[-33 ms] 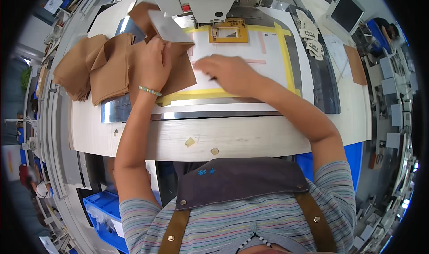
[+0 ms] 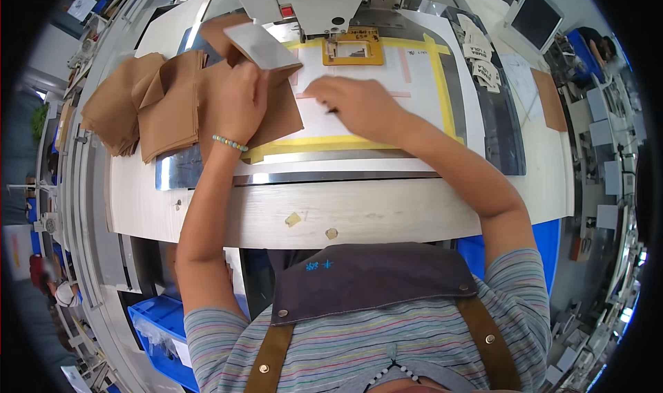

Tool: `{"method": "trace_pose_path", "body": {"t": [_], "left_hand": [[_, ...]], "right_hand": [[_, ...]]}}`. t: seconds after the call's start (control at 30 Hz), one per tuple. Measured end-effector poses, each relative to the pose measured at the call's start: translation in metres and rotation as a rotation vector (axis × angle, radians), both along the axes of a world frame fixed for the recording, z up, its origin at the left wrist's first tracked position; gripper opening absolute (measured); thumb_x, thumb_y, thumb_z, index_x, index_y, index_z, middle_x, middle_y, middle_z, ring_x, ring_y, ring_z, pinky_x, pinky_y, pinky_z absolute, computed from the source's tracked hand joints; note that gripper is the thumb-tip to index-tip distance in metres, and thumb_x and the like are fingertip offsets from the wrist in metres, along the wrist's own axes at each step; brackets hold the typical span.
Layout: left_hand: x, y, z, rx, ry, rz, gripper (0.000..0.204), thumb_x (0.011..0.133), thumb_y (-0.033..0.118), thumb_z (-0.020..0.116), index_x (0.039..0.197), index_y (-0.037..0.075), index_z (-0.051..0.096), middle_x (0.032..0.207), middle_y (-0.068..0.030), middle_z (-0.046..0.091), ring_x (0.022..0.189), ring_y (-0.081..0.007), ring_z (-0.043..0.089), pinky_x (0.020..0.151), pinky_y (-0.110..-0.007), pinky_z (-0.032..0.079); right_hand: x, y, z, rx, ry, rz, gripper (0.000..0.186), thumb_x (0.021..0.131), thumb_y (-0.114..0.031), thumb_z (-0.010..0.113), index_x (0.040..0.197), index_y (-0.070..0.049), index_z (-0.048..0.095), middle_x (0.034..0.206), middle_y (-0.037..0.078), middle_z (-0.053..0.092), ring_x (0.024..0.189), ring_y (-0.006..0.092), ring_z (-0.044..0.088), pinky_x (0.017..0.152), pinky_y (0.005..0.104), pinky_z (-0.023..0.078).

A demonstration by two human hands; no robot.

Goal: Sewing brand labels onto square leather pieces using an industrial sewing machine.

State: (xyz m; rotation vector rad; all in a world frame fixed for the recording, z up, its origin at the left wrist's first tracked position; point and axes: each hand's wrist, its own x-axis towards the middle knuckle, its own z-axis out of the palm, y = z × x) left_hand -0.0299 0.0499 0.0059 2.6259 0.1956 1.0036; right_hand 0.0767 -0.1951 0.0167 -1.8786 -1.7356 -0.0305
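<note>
My left hand grips a brown piece that has a folded-up flap with a white face. My right hand, fingers curled round a small dark object, hangs over a white template sheet edged with yellow tape, just right of that brown piece. Two piles of brown pieces lie left of my left hand. Above my hands is the white machine head, with a yellow frame under it.
Pale labels rest on the dark plate at the right, with a brown card and a screen beyond. Blue bins sit under the table. A co-worker is at far right, another at far left.
My right hand has shifted slightly up and to the right. The white-faced flap by my left hand has tilted a little and its top has dropped slightly.
</note>
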Motion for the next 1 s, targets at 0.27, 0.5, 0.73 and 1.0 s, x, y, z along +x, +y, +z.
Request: {"method": "trace_pose_path", "body": {"t": [0.27, 0.5, 0.73, 1.0], "left_hand": [[-0.003, -0.001, 0.017, -0.239, -0.218, -0.175, 0.008, 0.098, 0.006, 0.062, 0.104, 0.002, 0.066, 0.107, -0.0176, 0.071, 0.101, -0.0302, 0.068, 0.091, -0.040, 0.055], [0.005, 0.133, 0.129, -1.430, -0.747, -0.166, 0.009, 0.097, 0.012, 0.064, 0.092, 0.005, 0.063, 0.095, -0.0031, 0.068, 0.087, -0.0142, 0.065, 0.083, -0.033, 0.053], [0.013, 0.117, 0.098, 0.081, -0.114, -0.186, 0.003, 0.092, 0.005, 0.062, 0.093, 0.002, 0.063, 0.098, -0.0111, 0.070, 0.082, -0.0305, 0.068, 0.075, -0.038, 0.054], [-0.012, -0.017, -0.001, 0.191, 0.156, -0.466, 0.017, 0.090, 0.009, 0.077, 0.104, 0.002, 0.069, 0.123, -0.0125, 0.073, 0.108, -0.0354, 0.069, 0.092, -0.043, 0.057]], "right_hand": [[0.001, 0.021, 0.020, 0.244, -0.201, -0.103, 0.035, 0.085, -0.002, 0.076, 0.119, -0.009, 0.072, 0.127, 0.001, 0.069, 0.089, 0.0212, 0.073, 0.071, 0.0329, 0.059], [0.007, 0.013, 0.010, 0.148, -0.116, -0.120, 0.023, 0.089, -0.007, 0.075, 0.112, -0.008, 0.073, 0.130, 0.000, 0.068, 0.086, 0.0218, 0.073, 0.069, 0.0343, 0.059], [0.016, 0.000, 0.013, 0.142, -0.101, -0.213, 0.015, 0.091, -0.009, 0.073, 0.106, -0.006, 0.074, 0.127, -0.002, 0.069, 0.086, 0.0219, 0.073, 0.072, 0.0343, 0.059], [0.015, 0.008, 0.000, 0.131, -0.232, -0.153, 0.024, 0.089, -0.013, 0.077, 0.112, -0.008, 0.072, 0.126, 0.000, 0.070, 0.092, 0.0202, 0.074, 0.069, 0.0337, 0.060]]}}
